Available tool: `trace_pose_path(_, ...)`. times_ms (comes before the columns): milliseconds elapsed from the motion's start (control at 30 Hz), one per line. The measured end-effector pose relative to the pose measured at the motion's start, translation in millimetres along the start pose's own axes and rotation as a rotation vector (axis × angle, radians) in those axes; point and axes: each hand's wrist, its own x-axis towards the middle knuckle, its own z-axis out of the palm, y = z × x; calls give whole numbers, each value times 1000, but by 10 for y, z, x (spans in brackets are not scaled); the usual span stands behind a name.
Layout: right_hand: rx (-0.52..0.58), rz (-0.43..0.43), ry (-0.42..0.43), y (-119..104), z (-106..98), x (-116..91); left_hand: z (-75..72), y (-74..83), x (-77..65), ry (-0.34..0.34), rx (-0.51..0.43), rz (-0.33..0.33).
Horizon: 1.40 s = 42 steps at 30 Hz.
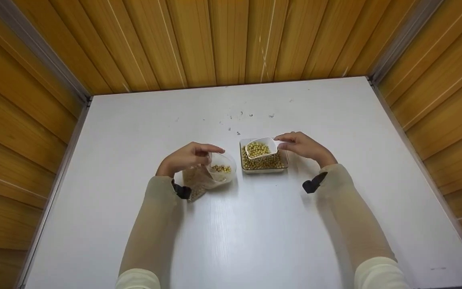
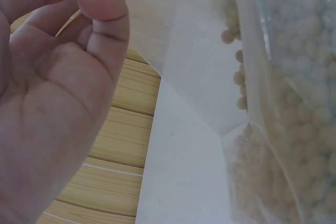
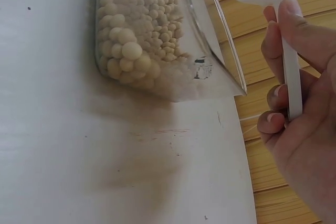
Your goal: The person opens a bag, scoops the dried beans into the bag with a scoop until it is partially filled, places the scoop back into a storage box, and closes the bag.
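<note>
A clear plastic bag [image 2: 299,145] of soybeans stands on the table with its mouth spread. My left hand [image 1: 188,157] pinches the rim of that bag between thumb and fingers, and soybeans [image 1: 220,168] show inside the opening. My right hand [image 1: 305,146] grips the handle of a white scoop [image 3: 292,72], its fingers curled round it. In the head view the scoop's bowl, heaped with soybeans [image 1: 258,149], is over a clear rectangular container [image 1: 265,171]. That container holds many soybeans, seen through its wall in the right wrist view.
Both stand on a white table [image 1: 231,233], the bag left of the container. Wood-patterned panels [image 1: 231,44] rise behind the table and at both sides. Small dark marks [image 1: 238,133] dot the tabletop beyond the container.
</note>
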Motion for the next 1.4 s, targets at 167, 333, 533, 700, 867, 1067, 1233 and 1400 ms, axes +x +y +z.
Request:
trace_pose_path(167, 19, 17, -9, -59, -23, 13, -13, -90, 24, 10, 9, 8)
trace_pose_path(333, 30, -6, -4, -126, -17, 36, -6, -75, 5, 16, 21, 26)
trace_pose_path(533, 3, -45, 2, -215, 22, 67, -4, -69, 0, 14, 11, 28)
trace_pose_path(700, 9, -62, -19, -270, 60, 104, -13, -76, -1, 7, 5, 34)
trace_pose_path(867, -18, -70, -35, -332, 97, 144, -21, -76, -8, 5, 9, 45)
trace_pose_path(1067, -21, -33, -58, -404, 143, 187, -24, -79, -4, 10, 20, 40)
trace_pose_path(1233, -22, -60, -72, -451, 190, 222, -20, -79, 4, 10, 8, 19)
trace_pose_path(1400, -55, -95, -87, -484, 224, 249, -20, -79, 21, 15, 15, 8)
